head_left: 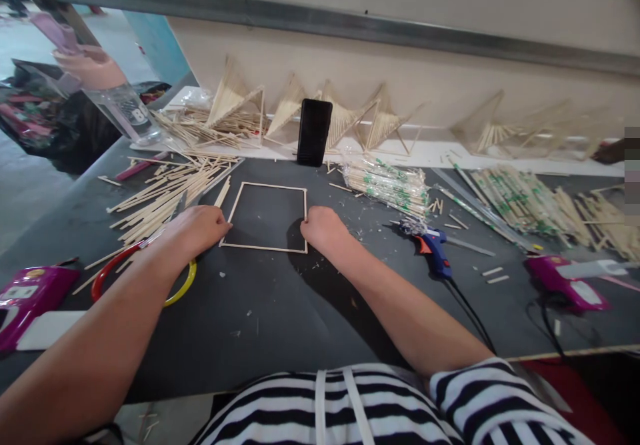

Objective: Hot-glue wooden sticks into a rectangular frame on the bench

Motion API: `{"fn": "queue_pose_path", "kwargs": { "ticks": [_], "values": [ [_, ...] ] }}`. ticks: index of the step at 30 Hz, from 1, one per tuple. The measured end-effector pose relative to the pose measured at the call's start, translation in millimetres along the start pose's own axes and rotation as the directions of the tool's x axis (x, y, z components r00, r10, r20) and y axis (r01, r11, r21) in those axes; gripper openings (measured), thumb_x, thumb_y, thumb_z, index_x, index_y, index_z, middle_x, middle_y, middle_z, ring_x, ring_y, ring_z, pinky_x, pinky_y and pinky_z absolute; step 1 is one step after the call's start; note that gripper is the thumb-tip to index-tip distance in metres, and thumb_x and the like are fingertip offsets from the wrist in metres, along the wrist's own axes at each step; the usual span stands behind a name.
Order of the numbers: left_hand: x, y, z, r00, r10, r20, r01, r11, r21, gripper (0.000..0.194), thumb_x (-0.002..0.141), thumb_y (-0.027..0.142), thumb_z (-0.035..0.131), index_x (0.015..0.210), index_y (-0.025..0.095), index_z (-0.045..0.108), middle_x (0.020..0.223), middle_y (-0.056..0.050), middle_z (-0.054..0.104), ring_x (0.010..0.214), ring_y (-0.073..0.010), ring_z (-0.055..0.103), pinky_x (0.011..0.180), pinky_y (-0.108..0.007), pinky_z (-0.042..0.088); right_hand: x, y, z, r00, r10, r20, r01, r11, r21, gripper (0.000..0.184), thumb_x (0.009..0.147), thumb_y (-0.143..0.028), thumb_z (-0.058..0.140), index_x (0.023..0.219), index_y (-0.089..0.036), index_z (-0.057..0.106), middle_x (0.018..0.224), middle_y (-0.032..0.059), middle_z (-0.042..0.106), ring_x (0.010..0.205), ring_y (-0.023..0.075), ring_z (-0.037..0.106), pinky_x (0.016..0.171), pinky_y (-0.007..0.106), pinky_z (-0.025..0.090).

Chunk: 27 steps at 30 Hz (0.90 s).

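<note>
A square frame of thin wooden sticks (274,185) lies on or just over the dark tabletop. My left hand (204,228) pinches its left side near the lower corner. On the opposite side, my right hand (323,227) grips the right stick at about mid-height. Loose sticks (155,201) spread out to the left of the frame. Partly under my left forearm rest scissors (181,283) with red and yellow handles. A blue glue gun (434,251) with an orange trigger lies to the right of my right hand.
A black phone (314,133) stands upright behind the frame. Plastic-wrapped stick bundles (385,181) lie to its right. Twisted stick models (345,121) line the wall. A clear bottle (113,91) stands back left. Magenta devices sit left (35,298) and right (567,283).
</note>
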<state>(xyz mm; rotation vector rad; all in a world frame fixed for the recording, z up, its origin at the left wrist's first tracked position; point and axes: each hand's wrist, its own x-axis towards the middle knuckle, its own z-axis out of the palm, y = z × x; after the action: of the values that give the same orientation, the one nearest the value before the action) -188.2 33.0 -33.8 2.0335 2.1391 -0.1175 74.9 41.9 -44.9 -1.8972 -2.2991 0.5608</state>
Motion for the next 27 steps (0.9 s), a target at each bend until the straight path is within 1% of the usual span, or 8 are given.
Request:
{"fn": "queue_pose_path", "kwargs": {
  "ticks": [8, 11, 13, 15, 16, 18, 23, 27],
  "values": [
    [-2.7, -0.5, -2.7, 1.000, -0.009, -0.023, 0.010, 1.000, 0.027, 0.030, 0.075, 0.047, 0.050, 0.071, 0.021, 0.066, 0.078, -0.010, 0.067, 0.078, -0.0281, 0.062, 0.060, -0.033, 0.040, 0.1, -0.9, -0.6, 1.000, 0.002, 0.007, -0.002, 1.000, 0.017, 0.022, 0.082, -0.018, 0.046, 0.090, -0.013, 0.066, 0.095, 0.0172, 0.068, 0.091, 0.0256, 0.063, 0.077, 0.032, 0.047],
    [-15.7, 21.6, -9.1, 0.979, 0.132, -0.157, -0.131, 0.991, 0.019, 0.027, 0.081, 0.040, 0.048, 0.087, 0.020, 0.065, 0.089, -0.009, 0.067, 0.083, -0.0258, 0.062, 0.067, -0.033, 0.043, 5.9, 7.1, -3.0, 0.999, -0.042, 0.024, 0.041, 0.998, 0.045, 0.018, 0.082, -0.025, 0.052, 0.084, -0.015, 0.067, 0.090, 0.0125, 0.069, 0.088, 0.0221, 0.064, 0.075, 0.028, 0.046],
    [-27.7, 47.3, -10.7, 0.903, 0.360, -0.234, -0.372, 0.928, -0.007, 0.026, 0.086, 0.032, 0.044, 0.098, 0.019, 0.063, 0.098, -0.007, 0.066, 0.090, -0.0220, 0.061, 0.077, -0.032, 0.044, 6.5, 14.3, -6.1, 0.997, -0.067, 0.033, 0.064, 0.995, 0.071, 0.017, 0.081, -0.029, 0.056, 0.082, -0.016, 0.067, 0.086, 0.0087, 0.069, 0.084, 0.0191, 0.063, 0.071, 0.025, 0.045],
    [-39.0, 75.0, -7.7, 0.776, 0.599, -0.201, -0.609, 0.793, 0.010, 0.024, 0.089, 0.028, 0.042, 0.094, 0.017, 0.063, 0.094, -0.007, 0.066, 0.089, -0.0197, 0.060, 0.081, -0.031, 0.043, 1.5, 21.8, -9.5, 0.995, -0.092, 0.034, 0.088, 0.991, 0.097, 0.016, 0.080, -0.029, 0.057, 0.085, -0.018, 0.067, 0.084, 0.0053, 0.069, 0.079, 0.0160, 0.062, 0.067, 0.023, 0.043],
    [-43.4, 87.3, -4.7, 0.723, 0.669, -0.172, -0.673, 0.739, 0.043, 0.023, 0.090, 0.026, 0.042, 0.091, 0.017, 0.063, 0.090, -0.007, 0.065, 0.087, -0.0196, 0.060, 0.080, -0.031, 0.043, -3.3, 25.5, -10.9, 0.994, -0.105, 0.035, 0.101, 0.989, 0.110, 0.015, 0.080, -0.028, 0.057, 0.086, -0.018, 0.067, 0.084, 0.0037, 0.069, 0.078, 0.0147, 0.062, 0.066, 0.022, 0.042],
    [-49.0, 105.6, 2.7, 0.653, 0.747, -0.129, -0.734, 0.665, 0.136, 0.022, 0.091, 0.024, 0.042, 0.089, 0.016, 0.062, 0.085, -0.007, 0.064, 0.084, -0.0210, 0.059, 0.077, -0.034, 0.043, -16.8, 32.5, -12.3, 0.985, -0.167, 0.030, 0.162, 0.978, 0.129, 0.013, 0.080, -0.025, 0.057, 0.088, -0.020, 0.066, 0.083, 0.0015, 0.068, 0.076, 0.0131, 0.060, 0.066, 0.022, 0.041],
    [-50.1, 117.8, 15.3, 0.587, 0.807, -0.065, -0.767, 0.580, 0.273, 0.022, 0.092, 0.021, 0.041, 0.082, 0.016, 0.060, 0.079, -0.006, 0.060, 0.076, -0.0219, 0.056, 0.069, -0.035, 0.041, -53.3, 44.2, -5.3, 0.906, -0.417, -0.075, 0.416, 0.909, -0.027, 0.015, 0.086, -0.023, 0.051, 0.087, -0.021, 0.065, 0.090, 0.0020, 0.066, 0.080, 0.0137, 0.059, 0.067, 0.023, 0.039],
    [-51.2, 118.4, 17.4, 0.581, 0.810, -0.079, -0.759, 0.574, 0.308, 0.020, 0.091, 0.017, 0.042, 0.079, 0.015, 0.058, 0.077, -0.006, 0.059, 0.074, -0.0214, 0.054, 0.070, -0.035, 0.041, -64.7, 41.6, 0.7, 0.870, -0.484, -0.095, 0.454, 0.860, -0.233, 0.019, 0.090, -0.025, 0.046, 0.088, -0.020, 0.064, 0.089, 0.0048, 0.064, 0.077, 0.0166, 0.060, 0.060, 0.026, 0.037]
  ]
}}
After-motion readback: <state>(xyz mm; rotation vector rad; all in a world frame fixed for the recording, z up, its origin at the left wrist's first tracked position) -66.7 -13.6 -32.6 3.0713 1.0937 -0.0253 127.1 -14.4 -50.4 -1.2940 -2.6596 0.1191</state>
